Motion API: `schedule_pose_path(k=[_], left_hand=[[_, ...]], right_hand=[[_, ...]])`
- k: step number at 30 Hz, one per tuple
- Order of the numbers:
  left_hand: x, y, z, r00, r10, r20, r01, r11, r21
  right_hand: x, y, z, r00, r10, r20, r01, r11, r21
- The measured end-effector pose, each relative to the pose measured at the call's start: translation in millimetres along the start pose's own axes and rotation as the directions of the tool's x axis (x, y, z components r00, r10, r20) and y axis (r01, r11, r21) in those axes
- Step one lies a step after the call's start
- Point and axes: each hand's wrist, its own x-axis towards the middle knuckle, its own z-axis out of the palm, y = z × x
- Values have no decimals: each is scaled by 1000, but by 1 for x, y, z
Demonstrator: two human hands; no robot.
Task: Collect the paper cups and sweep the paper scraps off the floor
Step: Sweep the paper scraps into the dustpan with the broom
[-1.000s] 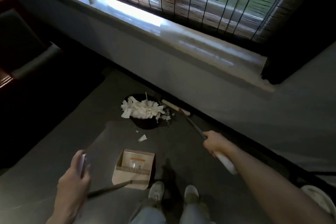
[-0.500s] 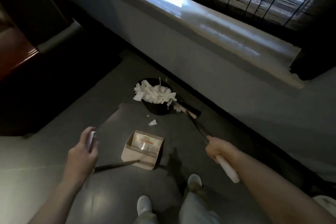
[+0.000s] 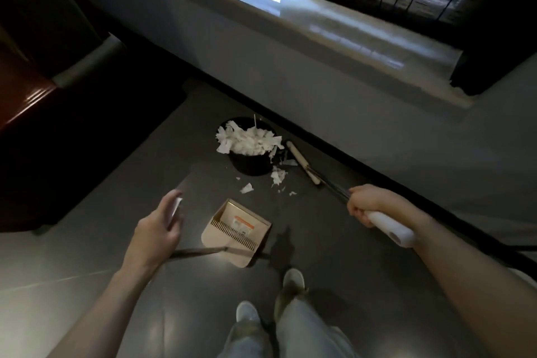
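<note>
Now scraps point(image 3: 279, 177) lie ahead between dustpan point(image 3: 232, 237) and broom head point(image 3: 302, 161); right hand point(image 3: 363, 203) grips broom handle point(image 3: 388, 227), left hand point(image 3: 157, 229) grips dustpan handle point(image 3: 197, 252).

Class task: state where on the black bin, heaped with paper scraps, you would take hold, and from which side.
Probably the bare dark wall of the black bin below its rim, approached from the near left. It stands upright; paper scraps heap over the rim, so a rim grip might spill them. The broom head lies close on its right.
</note>
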Motion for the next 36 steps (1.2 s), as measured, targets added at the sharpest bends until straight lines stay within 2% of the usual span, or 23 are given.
schedule_pose_path(k=[6,9,12,16,19,20,26,30,34,36], left_hand=[[7,-19,-7,998,-50,-26,50,999,3],[6,-28,-7,998,-60,-35,61,998,4],[6,-35,-11,998,-51,-44,51,999,-12],[7,-49,-17,999,-15,-36,14,1000,-24],[9,-69,-32,1000,21,-3,-21,999,-30],[10,-74,-35,1000,28,8,-27,999,-29],[1,-138,-98,993,107,45,-102,991,-89],[-3,-184,-141,984,153,87,-144,984,-105],[6,-218,-176,986,144,80,-134,984,-117],[15,-232,-188,986,141,88,-132,986,-97]], right_hand=[[32,-31,23,989,-125,-81,85,918,-387],[40,-39,46,991,-131,-35,89,823,-561],[40,-36,68,997,-75,32,78,761,-644],[20,-19,107,999,-15,29,30,779,-626],[-13,-14,153,998,41,52,-17,916,-401],[-22,-14,165,997,43,64,-17,931,-365],[-76,-34,291,996,-11,85,47,902,-429],[-105,-60,358,993,-83,86,106,943,-315],[-117,-86,390,984,-155,84,170,960,-223],[-121,-100,390,990,-129,57,139,959,-247]])
